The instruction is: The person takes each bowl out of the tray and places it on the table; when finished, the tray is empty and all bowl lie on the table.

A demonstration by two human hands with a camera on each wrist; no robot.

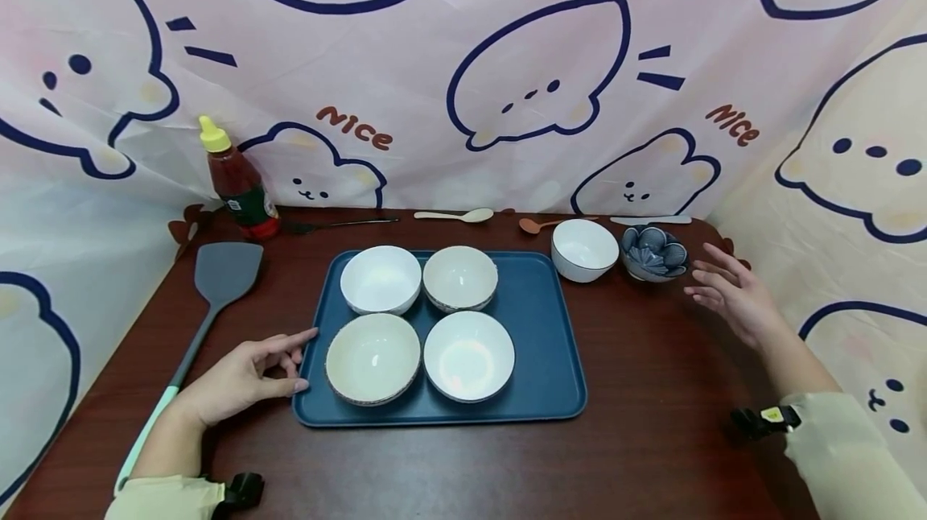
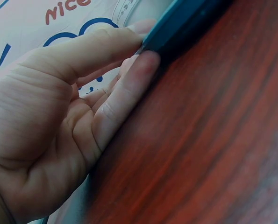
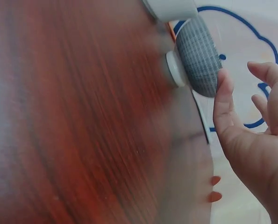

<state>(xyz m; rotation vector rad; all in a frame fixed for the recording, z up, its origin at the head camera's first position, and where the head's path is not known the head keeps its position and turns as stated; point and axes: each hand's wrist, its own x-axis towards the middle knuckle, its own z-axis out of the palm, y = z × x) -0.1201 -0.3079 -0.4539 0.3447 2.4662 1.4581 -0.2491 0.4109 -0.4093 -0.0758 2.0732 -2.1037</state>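
Observation:
My left hand [image 1: 253, 371] is at the left edge of a blue rectangular tray [image 1: 543, 343], its thumb and a finger pinching the rim in the left wrist view. Two white bowls [image 1: 469, 356] and two cream bowls [image 1: 372, 359] stand upright on the tray, in two rows. To the right, my right hand [image 1: 739, 299] is held with spread, slightly bent fingers and nothing in them. Nearest to it is a small blue-grey bowl [image 1: 654, 253] with a petal pattern inside. In the right wrist view a fingertip overlaps this bowl's edge [image 3: 202, 60]; I cannot tell whether they touch.
A white bowl [image 1: 583, 250] stands beside the blue-grey one. Along the back lie a cream spoon [image 1: 467, 216], a wooden spoon [image 1: 532, 225], a light knife [image 1: 652, 220] and a dark slim utensil [image 1: 340, 223]. At left are a red sauce bottle [image 1: 242, 186] and a grey spatula [image 1: 224, 270].

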